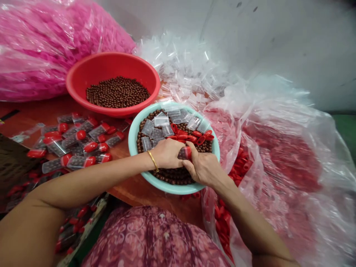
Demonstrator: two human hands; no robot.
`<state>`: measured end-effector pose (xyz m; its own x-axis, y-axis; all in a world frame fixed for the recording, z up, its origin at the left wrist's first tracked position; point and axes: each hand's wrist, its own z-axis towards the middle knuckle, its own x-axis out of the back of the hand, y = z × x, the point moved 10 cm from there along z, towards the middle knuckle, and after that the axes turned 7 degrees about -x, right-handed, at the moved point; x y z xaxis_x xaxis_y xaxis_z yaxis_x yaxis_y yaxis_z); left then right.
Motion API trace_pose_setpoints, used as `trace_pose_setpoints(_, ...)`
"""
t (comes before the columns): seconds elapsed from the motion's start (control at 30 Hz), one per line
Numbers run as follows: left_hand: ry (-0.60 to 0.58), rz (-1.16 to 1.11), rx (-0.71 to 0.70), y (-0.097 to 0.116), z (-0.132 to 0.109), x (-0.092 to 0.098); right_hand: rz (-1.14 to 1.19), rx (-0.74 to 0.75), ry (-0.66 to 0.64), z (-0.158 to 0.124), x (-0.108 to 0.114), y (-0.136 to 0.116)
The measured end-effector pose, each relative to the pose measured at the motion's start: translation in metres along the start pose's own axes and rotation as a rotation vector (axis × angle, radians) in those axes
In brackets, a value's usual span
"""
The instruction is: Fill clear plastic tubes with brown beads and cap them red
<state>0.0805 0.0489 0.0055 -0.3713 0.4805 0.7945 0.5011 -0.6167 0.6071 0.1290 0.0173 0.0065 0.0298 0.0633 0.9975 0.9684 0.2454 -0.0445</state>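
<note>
A teal bowl (132, 134) in front of me holds brown balls, several clear empty tubes (161, 121) and loose red caps (191, 137). Over its near half both my hands meet on one small tube with a red cap (187, 152). My left hand (167, 152), with a gold bangle at the wrist, is closed around the tube's body. My right hand (204, 167) pinches the red cap end with thumb and fingers.
A red bowl (111, 66) of brown balls stands behind. Filled red-capped tubes (80, 142) lie heaped at left on the wooden table. A pink bag (41, 44) sits at back left, clear tubes (189, 70) in plastic behind, a bag of red caps (278, 159) at right.
</note>
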Motion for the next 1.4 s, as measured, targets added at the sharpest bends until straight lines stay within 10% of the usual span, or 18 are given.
trace_pose_setpoints(0.27, 0.115, -0.138, -0.035, -0.001, 0.008, 0.012, 0.838, -0.318, 0.575, -0.008, 0.046, 0.064)
trace_pose_setpoints(0.53, -0.025, 0.109, -0.108, 0.017, 0.004, -0.005, 1.305, -0.393, 0.413, 0.021, 0.021, 0.043)
trace_pose_setpoints(0.9, -0.001, 0.266, -0.136, 0.018, 0.000, -0.002, 1.307, -0.356, 0.257, 0.030, 0.004, 0.035)
trace_pose_setpoints(1.1, -0.086, 0.354, -0.194, 0.027, -0.006, -0.009, 1.189, -0.094, 0.160, 0.028, 0.017, 0.000)
trace_pose_setpoints(1.4, -0.016, 0.373, -0.060, 0.019, -0.003, -0.005, 1.243, -0.264, 0.448, 0.030, 0.017, 0.029)
